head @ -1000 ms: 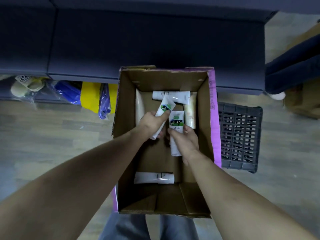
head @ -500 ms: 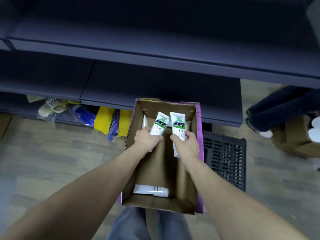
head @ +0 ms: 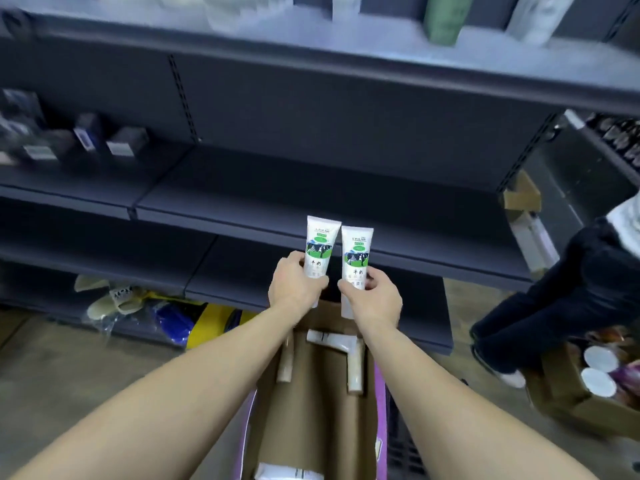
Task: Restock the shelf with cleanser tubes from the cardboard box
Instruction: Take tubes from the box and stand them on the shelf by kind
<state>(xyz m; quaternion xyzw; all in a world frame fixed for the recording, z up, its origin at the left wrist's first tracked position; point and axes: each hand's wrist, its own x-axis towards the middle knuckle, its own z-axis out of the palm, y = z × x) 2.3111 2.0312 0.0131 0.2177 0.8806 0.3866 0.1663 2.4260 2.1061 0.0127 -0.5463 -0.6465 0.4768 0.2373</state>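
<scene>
Tubes stand upright above our curled fingers: left hand point(head: 294, 287) clamps one cleanser tube point(head: 319, 249), right hand point(head: 372, 299) another point(head: 356, 258), labels facing us for shelving beyond the fingertips on the shelf point(head: 277, 188), cardboard box point(head: 311, 393) below.

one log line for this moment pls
left hand: grips cleanser tube | right hand: grips second tube | both upright before shelf | cardboard box below

head cam | looks forward-down | hands point(head: 334, 292) near | shelf point(head: 311, 188) beyond
</scene>
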